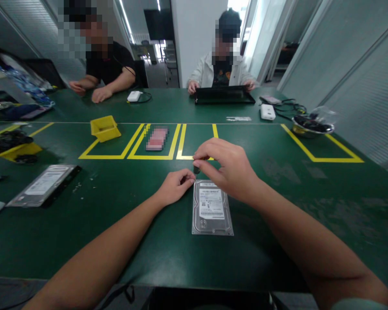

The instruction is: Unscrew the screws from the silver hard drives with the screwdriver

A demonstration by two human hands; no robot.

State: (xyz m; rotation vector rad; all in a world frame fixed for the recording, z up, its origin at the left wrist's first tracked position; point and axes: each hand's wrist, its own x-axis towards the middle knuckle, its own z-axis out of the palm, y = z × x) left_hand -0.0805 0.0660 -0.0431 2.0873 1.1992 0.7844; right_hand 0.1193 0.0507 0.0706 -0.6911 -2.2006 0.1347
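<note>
A hard drive [211, 206] with a white label lies flat on the green table in front of me. Above its far left corner, my right hand [231, 165] grips what looks like a small screwdriver [197, 168] between thumb and fingers. Only its short dark lower part shows, pointing down at that corner. My left hand [177, 186] rests on the table beside the same corner, thumb and fingertips pinched together close to the tool's tip. Whatever lies between those fingertips is too small to make out.
A second hard drive [45, 185] lies to the left. Farther off are a yellow bin [105, 128], a pixelated pink item [157, 138], yellow tape outlines, a metal bowl [313, 127] of dark parts and a white box [267, 112]. Across the table, one person holds a black tray [224, 95]; another sits left.
</note>
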